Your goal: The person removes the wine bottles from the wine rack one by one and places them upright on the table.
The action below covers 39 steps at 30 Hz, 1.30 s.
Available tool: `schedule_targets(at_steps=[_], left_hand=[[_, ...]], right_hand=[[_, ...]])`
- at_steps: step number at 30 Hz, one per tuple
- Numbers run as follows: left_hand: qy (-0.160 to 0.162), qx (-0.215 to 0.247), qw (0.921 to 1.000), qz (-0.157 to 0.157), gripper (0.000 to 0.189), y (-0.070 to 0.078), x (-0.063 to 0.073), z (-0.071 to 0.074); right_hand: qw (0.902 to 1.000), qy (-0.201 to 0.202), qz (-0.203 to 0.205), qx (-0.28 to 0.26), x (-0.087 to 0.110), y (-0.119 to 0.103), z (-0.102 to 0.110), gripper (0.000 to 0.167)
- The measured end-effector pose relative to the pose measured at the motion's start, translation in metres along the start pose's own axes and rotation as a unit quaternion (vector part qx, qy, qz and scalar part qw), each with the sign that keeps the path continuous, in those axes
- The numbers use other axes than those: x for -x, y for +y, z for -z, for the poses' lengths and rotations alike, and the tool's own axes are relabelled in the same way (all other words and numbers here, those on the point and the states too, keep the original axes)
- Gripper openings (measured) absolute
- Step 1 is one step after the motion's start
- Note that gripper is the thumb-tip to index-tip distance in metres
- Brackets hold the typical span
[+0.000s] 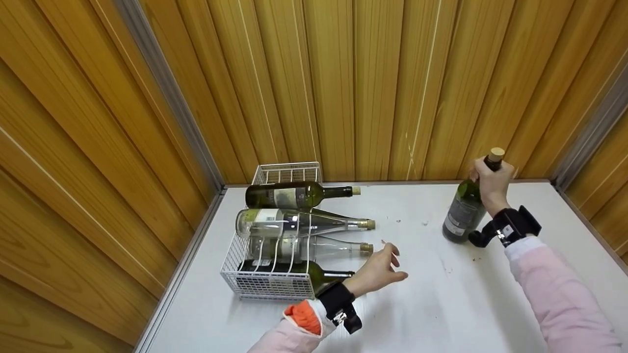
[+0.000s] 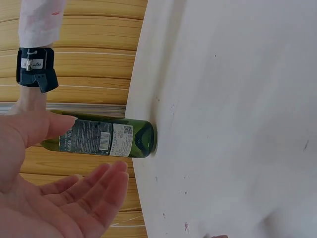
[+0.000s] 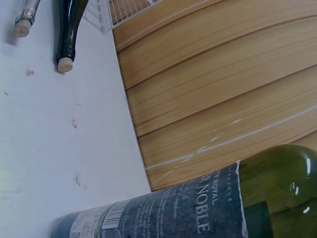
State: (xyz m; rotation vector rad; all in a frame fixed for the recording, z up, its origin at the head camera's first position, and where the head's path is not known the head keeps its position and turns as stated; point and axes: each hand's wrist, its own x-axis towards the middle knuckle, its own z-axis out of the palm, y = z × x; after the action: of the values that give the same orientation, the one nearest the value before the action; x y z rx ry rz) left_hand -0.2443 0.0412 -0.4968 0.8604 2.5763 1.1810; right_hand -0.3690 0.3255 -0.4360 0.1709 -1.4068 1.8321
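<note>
Your right hand [image 1: 493, 185] grips the neck of a dark green glass bottle with a grey label and a pale cork [image 1: 462, 215], fingers curled round just below the cork. The bottle is roughly upright at the right side of the white tabletop [image 1: 417, 309], near the yellow-brown wood-grain wall [image 1: 378, 88].

Your left hand [image 1: 377, 272] holds nothing; its fingers are loosely bent and spread, thumb well apart, just beside the corked necks at the white wire basket [image 1: 272, 288]. In that basket, at the left, lie two clear glass bottles [image 1: 265, 223] between two dark green bottles [image 1: 294, 197], necks pointing right. The nearest bottle's mouth is hidden behind your left hand.
</note>
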Motion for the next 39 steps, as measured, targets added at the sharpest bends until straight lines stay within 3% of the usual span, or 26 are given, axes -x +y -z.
schedule_targets(at_steps=[15,22,27,34,39], left_hand=[[-0.015,-0.013,0.9997,-0.015,0.03,-0.005,0.001,-0.005],[-0.023,-0.003,0.9997,-0.008,0.029,-0.004,-0.001,-0.006],[-0.019,0.011,0.9998,-0.001,0.029,-0.004,0.0,-0.005],[-0.016,0.006,0.9998,-0.005,0.03,-0.006,0.001,-0.006],[-0.012,0.013,0.9998,-0.003,0.029,-0.007,-0.001,-0.006]], right_hand=[[0.9997,-0.004,0.022,0.004,-0.004,-0.012,-0.008,0.02],[0.9939,-0.044,-0.041,0.092,-0.018,-0.012,-0.005,0.02],[0.9867,-0.073,-0.089,0.115,-0.025,-0.012,-0.001,0.02],[0.9749,-0.103,-0.109,0.164,-0.026,-0.011,0.0,0.029],[0.9743,-0.099,-0.097,0.177,-0.029,-0.01,-0.001,0.029]])
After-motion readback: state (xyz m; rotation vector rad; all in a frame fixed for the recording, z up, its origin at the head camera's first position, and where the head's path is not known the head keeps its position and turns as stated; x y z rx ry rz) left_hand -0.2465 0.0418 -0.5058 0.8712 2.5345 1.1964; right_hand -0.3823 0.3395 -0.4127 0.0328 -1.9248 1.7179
